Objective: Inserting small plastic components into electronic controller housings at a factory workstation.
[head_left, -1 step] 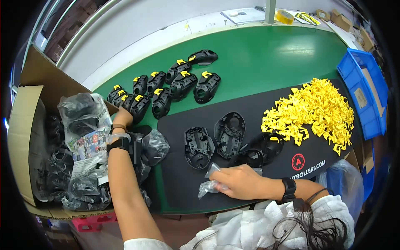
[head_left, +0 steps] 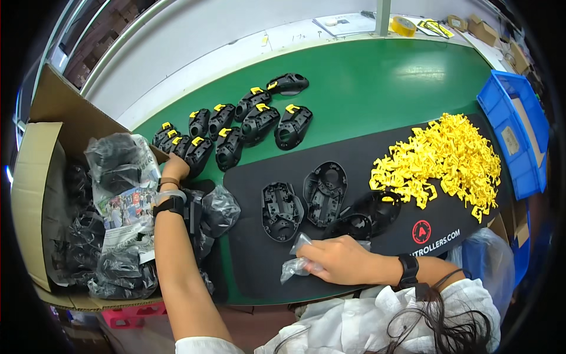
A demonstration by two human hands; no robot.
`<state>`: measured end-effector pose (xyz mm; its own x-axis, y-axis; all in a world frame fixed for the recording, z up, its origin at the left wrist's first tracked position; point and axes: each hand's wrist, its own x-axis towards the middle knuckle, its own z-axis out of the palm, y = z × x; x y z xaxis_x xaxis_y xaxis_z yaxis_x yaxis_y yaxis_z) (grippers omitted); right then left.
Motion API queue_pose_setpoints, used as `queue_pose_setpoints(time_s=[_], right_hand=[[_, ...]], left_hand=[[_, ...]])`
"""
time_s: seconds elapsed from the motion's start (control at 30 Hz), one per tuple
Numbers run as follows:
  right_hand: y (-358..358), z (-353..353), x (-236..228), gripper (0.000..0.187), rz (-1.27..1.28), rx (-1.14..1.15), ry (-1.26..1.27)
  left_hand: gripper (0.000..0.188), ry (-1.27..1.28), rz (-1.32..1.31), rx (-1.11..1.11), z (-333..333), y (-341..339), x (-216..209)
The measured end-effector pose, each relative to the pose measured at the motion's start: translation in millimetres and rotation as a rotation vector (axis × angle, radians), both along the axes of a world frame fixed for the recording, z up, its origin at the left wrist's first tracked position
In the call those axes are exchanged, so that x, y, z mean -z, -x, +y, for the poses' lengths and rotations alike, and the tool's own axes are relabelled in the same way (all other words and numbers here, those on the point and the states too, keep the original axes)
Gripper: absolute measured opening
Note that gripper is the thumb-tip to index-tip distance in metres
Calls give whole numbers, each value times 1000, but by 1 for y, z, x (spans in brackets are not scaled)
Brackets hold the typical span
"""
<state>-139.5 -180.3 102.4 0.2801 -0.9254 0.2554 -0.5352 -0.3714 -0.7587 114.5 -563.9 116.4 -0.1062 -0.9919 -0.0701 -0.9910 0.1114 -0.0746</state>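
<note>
My right hand [head_left: 339, 258] is closed on a crumpled clear plastic bag [head_left: 295, 270] at the near edge of the black mat [head_left: 253, 194]. Just beyond it lie two black plastic shells with ribbed insides up, a left shell [head_left: 282, 211] and a right shell [head_left: 325, 194]. Glossy black shell parts [head_left: 377, 215] sit beside these, partly behind my right hand. At the near left end of a group of black shells with yellow clips [head_left: 229, 147], my left hand [head_left: 176, 169] reaches against the closest ones. Its fingertips are hidden, so its grip does not show.
A cardboard box [head_left: 35, 206] full of bagged black parts and printed paper stands at left. Bagged parts [head_left: 221, 209] lie beside it. Loose yellow clips [head_left: 442, 159] are heaped on the mat's right. A blue bin [head_left: 510, 127] stands beyond them, and yellow tape [head_left: 403, 26] at the back.
</note>
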Motion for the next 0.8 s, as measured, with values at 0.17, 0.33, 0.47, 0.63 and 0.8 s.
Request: queue_pose_setpoints(time_s=[0.17, 0.33, 0.47, 0.63, 0.8], right_hand=[[2, -3, 3, 19, 0, 12, -59], [1, 0, -4, 16, -24, -16, -37], [4, -3, -2, 16, -3, 9, -42], [-1, -2, -4, 16, 51, 10, -20], [1, -2, -1, 17, 55, 30, 2]], left_hand=[[49, -122, 199, 283, 14, 49, 4], [57, 107, 384, 445, 100, 73, -41], [56, 210, 370, 451, 145, 85, -94], [82, 50, 312, 327, 76, 45, -54], [75, -113, -30, 170, 52, 23, -15]])
